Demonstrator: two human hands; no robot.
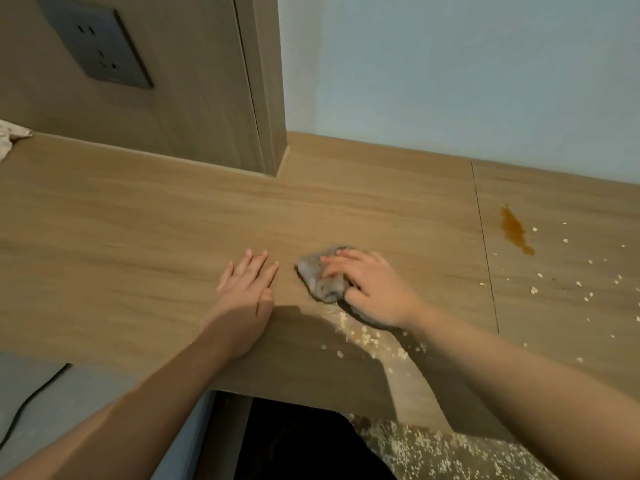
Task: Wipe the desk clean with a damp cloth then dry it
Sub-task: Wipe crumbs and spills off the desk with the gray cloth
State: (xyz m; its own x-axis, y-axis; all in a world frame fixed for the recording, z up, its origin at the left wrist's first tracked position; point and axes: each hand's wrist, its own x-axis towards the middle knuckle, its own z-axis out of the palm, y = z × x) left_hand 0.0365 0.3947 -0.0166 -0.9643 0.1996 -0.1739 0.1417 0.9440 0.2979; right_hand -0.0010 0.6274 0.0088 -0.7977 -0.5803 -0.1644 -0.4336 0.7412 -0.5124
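Left hand (247, 284): flat on the desk (138, 237), palm down, fingers straight and slightly spread, thumb tucked alongside; forearm reaches in over the near edge.
Right hand (370, 289): just right of the left hand, not touching it; fingers draped over the grey cloth (320, 275), thumb hooked at its near side, pressing it to the desk.
Grey cloth: bunched under the right hand, its left part showing beyond the fingertips.
Hard to make out: right fingers motion-blurred; part of the cloth hidden under the palm.
Cut off: pale fabric (8, 136), far left of the left hand, at the frame edge.
Flakes (363, 337): pale, scattered near the right wrist, more well to its right.
Brown spill (516, 230): beyond and right of the right hand, past a seam in the desk.
Room: dark socket (97, 50) on a wood panel beyond the left hand; black cable (31, 400) below the left forearm; pale wall (450, 64) beyond the right hand.
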